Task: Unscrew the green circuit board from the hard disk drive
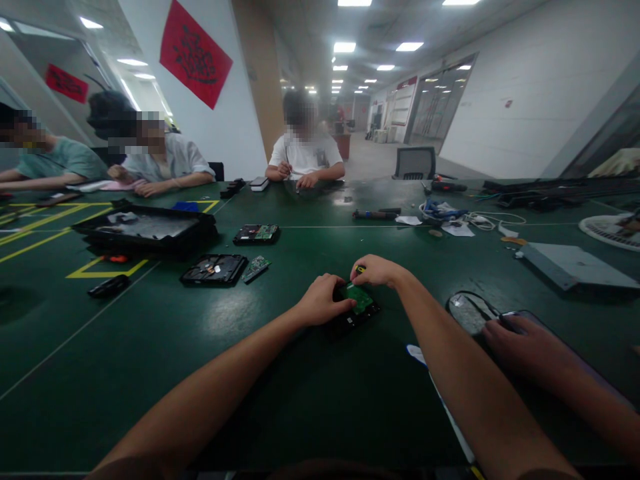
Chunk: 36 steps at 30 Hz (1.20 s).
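Note:
A black hard drive (pixel 350 322) with a green circuit board (pixel 361 301) facing up rests on the green table in front of me. My left hand (pixel 324 300) grips its left side, the thumb lying across the board and the other fingers around the far edge. Above the far end of the drive, my right hand (pixel 380 272) is closed on a screwdriver (pixel 360 269) with a black and yellow handle. Its tip points down at the board, though I cannot tell whether it sits in a screw.
Left of the drive lie an open black casing (pixel 214 270), a loose circuit board (pixel 257 268) and another drive (pixel 257 234). A large black tray (pixel 145 227) stands farther left. At right, another person's hand (pixel 515 337) is near a cable, before a grey metal box (pixel 580 267).

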Available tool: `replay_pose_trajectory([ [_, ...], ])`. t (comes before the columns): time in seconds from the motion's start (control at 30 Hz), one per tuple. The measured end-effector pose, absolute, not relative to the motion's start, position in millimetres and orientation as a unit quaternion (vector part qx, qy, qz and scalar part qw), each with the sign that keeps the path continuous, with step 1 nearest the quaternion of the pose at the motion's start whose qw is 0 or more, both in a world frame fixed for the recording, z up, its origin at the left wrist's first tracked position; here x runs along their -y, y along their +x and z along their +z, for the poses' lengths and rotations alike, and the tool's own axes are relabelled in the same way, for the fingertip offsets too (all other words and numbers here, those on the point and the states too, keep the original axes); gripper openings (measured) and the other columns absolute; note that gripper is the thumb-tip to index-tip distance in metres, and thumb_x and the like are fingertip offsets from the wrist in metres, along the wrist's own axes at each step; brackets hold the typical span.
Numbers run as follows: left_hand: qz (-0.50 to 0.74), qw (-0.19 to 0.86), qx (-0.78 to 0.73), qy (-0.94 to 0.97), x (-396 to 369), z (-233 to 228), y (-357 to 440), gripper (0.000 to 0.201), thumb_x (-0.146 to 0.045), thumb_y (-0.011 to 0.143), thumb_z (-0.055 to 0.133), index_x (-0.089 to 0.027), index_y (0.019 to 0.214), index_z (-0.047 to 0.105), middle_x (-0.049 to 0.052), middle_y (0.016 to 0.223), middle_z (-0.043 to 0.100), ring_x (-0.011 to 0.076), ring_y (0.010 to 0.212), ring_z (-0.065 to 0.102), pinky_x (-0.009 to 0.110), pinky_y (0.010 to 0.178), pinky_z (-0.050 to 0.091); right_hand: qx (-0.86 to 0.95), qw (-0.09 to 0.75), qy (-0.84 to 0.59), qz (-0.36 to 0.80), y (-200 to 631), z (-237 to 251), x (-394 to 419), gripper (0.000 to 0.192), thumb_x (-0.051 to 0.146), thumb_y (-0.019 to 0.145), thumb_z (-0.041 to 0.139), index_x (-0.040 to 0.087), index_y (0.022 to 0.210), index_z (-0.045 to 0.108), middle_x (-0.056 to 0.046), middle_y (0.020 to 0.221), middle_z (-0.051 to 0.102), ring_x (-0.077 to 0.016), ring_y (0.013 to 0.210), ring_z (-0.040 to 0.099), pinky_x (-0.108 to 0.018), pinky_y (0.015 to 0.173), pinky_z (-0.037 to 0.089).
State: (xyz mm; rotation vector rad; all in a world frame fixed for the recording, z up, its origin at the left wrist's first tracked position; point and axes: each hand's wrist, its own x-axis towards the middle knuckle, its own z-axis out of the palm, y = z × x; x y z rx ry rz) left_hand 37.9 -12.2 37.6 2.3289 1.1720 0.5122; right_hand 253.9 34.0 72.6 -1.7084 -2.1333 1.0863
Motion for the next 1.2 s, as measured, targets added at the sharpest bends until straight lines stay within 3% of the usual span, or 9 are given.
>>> replay_pose_trajectory([
  [0.4, 0.172, 0.278, -0.411, 0.851, 6.8, 40.4, 31.7, 0.066, -0.061, 0.085, 0.068, -0.014, 0.132, 0.061, 0.016, 0.127, 0.066, 0.0319, 0.117, 0.061, 0.044, 0.099, 0.049, 0.693, 0.158, -0.598, 0.371, 266.5, 83.3, -35.1, 0.016, 0.024, 0.080, 0.071, 0.016, 0.094, 0.075, -0.001, 0.070, 0.062, -0.0108, 0.057, 0.049, -0.023, 0.048, 0.036],
  [0.57, 0.119, 0.329, -0.411, 0.842, 5.2, 62.1, 18.0, 0.080, -0.065, 0.082, 0.070, -0.017, 0.143, 0.053, 0.015, 0.133, 0.065, 0.0303, 0.117, 0.064, 0.039, 0.096, 0.051, 0.663, 0.263, -0.605, 0.354, 267.6, 113.4, -28.0, 0.029, 0.019, 0.087, 0.061, 0.015, 0.114, 0.068, -0.006, 0.083, 0.067, -0.0146, 0.069, 0.059, -0.023, 0.056, 0.045],
  [0.7, 0.059, 0.270, -0.448, 0.850, 20.9, 74.8, 15.9, 0.103, -0.079, 0.071, 0.070, -0.016, 0.149, 0.046, 0.020, 0.140, 0.061, 0.0372, 0.122, 0.062, 0.042, 0.096, 0.051, 0.708, 0.314, -0.550, 0.312, 260.4, 144.1, -9.8, 0.039, 0.026, 0.091, 0.063, 0.017, 0.129, 0.063, -0.010, 0.098, 0.070, -0.0188, 0.081, 0.066, -0.028, 0.068, 0.052],
  [0.8, 0.024, 0.206, -0.449, 0.869, 35.3, 70.1, 23.5, 0.122, -0.077, 0.059, 0.080, -0.014, 0.154, 0.039, 0.026, 0.150, 0.050, 0.0451, 0.137, 0.049, 0.049, 0.108, 0.044, 0.750, 0.350, -0.524, 0.199, 254.7, 163.5, 6.0, 0.039, 0.036, 0.090, 0.070, 0.019, 0.125, 0.067, -0.010, 0.107, 0.070, -0.0216, 0.090, 0.065, -0.033, 0.079, 0.054],
  [0.93, 0.018, 0.153, -0.438, 0.886, 40.9, 59.7, 33.5, 0.121, -0.062, 0.060, 0.085, -0.010, 0.157, 0.034, 0.028, 0.148, 0.049, 0.0461, 0.137, 0.047, 0.051, 0.110, 0.041, 0.755, 0.393, -0.507, 0.134, 250.8, 178.1, 14.0, 0.037, 0.040, 0.090, 0.072, 0.021, 0.122, 0.069, -0.009, 0.112, 0.070, -0.0222, 0.095, 0.065, -0.036, 0.084, 0.054],
  [1.2, -0.016, 0.210, -0.397, 0.893, 25.2, 66.2, 24.8, 0.130, -0.054, 0.057, 0.088, -0.009, 0.161, 0.023, 0.027, 0.163, 0.033, 0.0455, 0.151, 0.031, 0.050, 0.120, 0.033, 0.760, 0.395, -0.498, 0.135, 246.8, 181.5, -5.4, 0.038, 0.047, 0.086, 0.075, 0.018, 0.110, 0.069, -0.008, 0.100, 0.071, -0.0208, 0.090, 0.064, -0.033, 0.080, 0.051],
])
